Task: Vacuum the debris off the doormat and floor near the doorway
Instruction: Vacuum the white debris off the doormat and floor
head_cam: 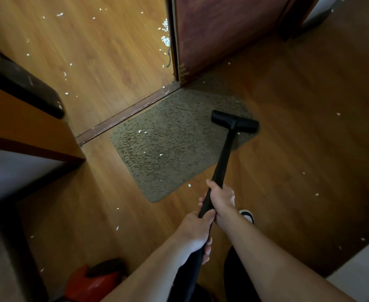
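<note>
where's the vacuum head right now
In the head view, the vacuum head sits on the far right part of the doormat, at the end of the wand, just this side of the door's bottom corner.

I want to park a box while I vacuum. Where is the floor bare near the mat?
Barest: the floor between the mat and the door on the right, and the strip between mat and wooden furniture on the left. Crowded: past the threshold scraps lie scattered, thickest by the door's edge; the mat holds the vacuum head and scraps.
</note>
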Available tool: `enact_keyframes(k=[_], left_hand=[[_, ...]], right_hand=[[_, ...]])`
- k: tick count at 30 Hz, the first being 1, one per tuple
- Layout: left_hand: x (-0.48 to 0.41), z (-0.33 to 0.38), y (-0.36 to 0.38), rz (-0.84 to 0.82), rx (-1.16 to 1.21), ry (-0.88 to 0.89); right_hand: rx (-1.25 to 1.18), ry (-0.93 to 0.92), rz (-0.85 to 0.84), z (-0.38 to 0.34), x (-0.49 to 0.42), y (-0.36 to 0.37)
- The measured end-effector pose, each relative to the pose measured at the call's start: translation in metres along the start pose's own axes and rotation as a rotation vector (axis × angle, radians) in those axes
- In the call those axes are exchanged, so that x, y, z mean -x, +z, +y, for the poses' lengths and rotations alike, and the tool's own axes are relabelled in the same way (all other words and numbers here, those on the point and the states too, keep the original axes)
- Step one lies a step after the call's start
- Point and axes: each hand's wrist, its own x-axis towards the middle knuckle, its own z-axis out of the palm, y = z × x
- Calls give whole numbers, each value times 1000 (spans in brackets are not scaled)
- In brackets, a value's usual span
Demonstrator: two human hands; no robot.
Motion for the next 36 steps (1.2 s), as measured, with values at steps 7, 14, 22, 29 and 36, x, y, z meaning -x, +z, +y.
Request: enact_keyframes(k=[7,14,22,29,36], left_hand=[[-18,41,17,21,0,7],[-25,53,35,33,23,19],[-12,19,17,53,11,20],[4,-19,-8,54,36,-27],[8,-19,-7,29,49,-41]], right_hand=[[16,14,3,-43,-22,-13],[53,29,-2,-60,-27,-27],[64,37,-43,-31,-2,-13],[66,17,-72,7,23,9],[43,9,-65,9,25,4]])
